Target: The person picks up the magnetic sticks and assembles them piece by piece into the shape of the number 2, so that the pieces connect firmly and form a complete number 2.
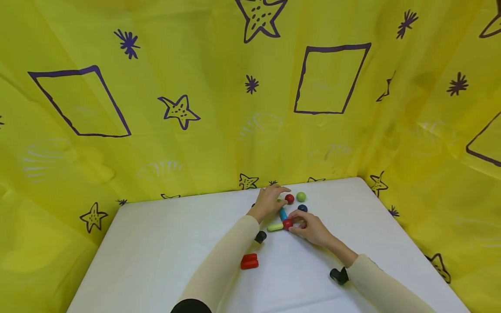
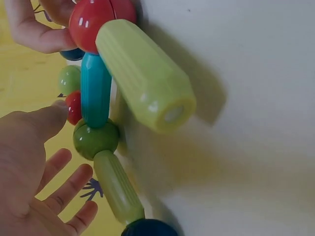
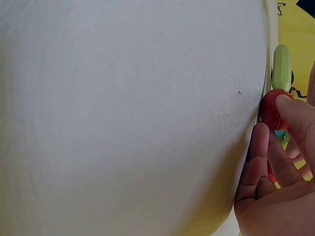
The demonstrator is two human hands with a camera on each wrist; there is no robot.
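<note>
My right hand (image 1: 313, 229) pinches a red ball (image 1: 287, 224) between thumb and fingers, and the same ball (image 3: 270, 109) shows under the thumb in the right wrist view. A pale green rod (image 2: 145, 78) sticks out from that ball, and a blue rod (image 2: 96, 91) runs from it to a green ball (image 2: 96, 140). Another pale green rod (image 2: 118, 187) joins the green ball to a dark blue ball (image 2: 149, 229). Beside the green ball, my left hand (image 1: 269, 201) has its fingers spread and relaxed, gripping nothing.
Beyond the joined pieces lie a loose red ball (image 1: 289, 198), a light green ball (image 1: 301, 196) and a dark blue ball (image 1: 302, 208). Two red rods (image 1: 249, 264) rest near my left forearm on the white table (image 1: 164, 243). Yellow patterned cloth (image 1: 211, 143) hangs behind and at the sides.
</note>
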